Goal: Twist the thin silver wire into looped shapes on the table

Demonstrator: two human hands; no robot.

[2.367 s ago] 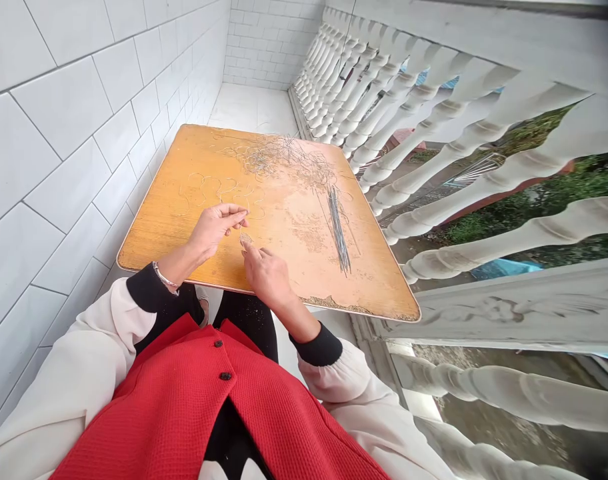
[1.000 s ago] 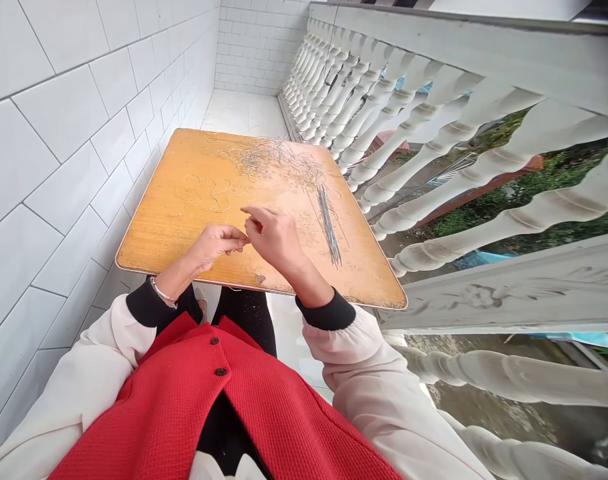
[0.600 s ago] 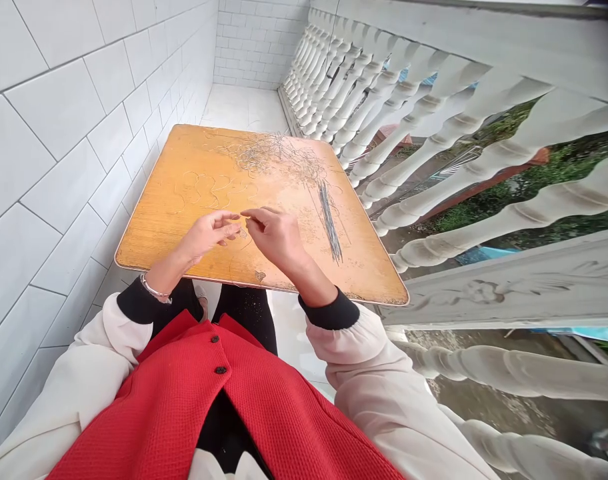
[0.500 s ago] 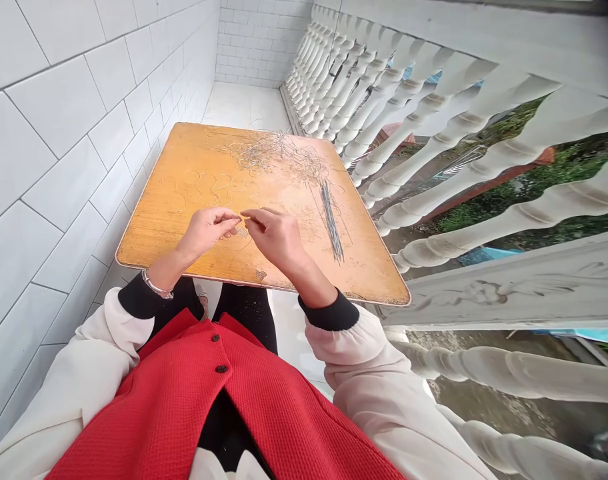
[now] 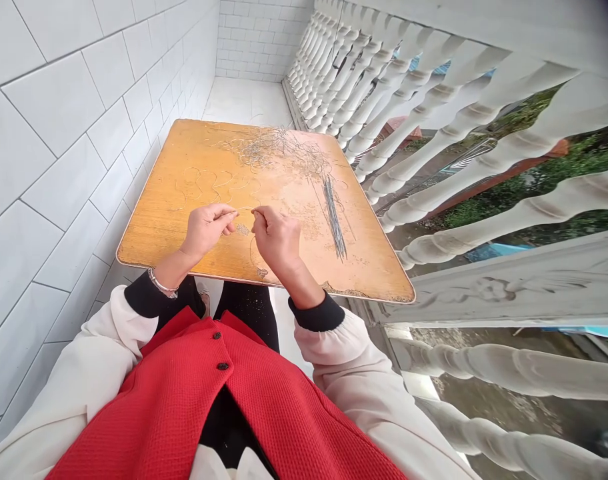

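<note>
Head-worn view, facing forward-down, near tabletop (image 5: 154,230)

Table: the table (image 5: 149,250) stands before the person, its near edge at the lap.
On the table, far part: a wire tangle (image 5: 284,150), near the far edge.
On the table, right: a bundle of straight wires (image 5: 335,217), lying nearer than the tangle.
On the table, left: curled wire pieces (image 5: 199,183), beyond the hands.
Over the table, near part: the left hand (image 5: 207,230) and right hand (image 5: 277,240), with a small wire piece (image 5: 243,229) between them.
Left of the table: a tiled wall (image 5: 84,167).
Right of the table: a balustrade (image 5: 484,147).
Beyond the table: a tiled floor (image 5: 244,100).
</note>
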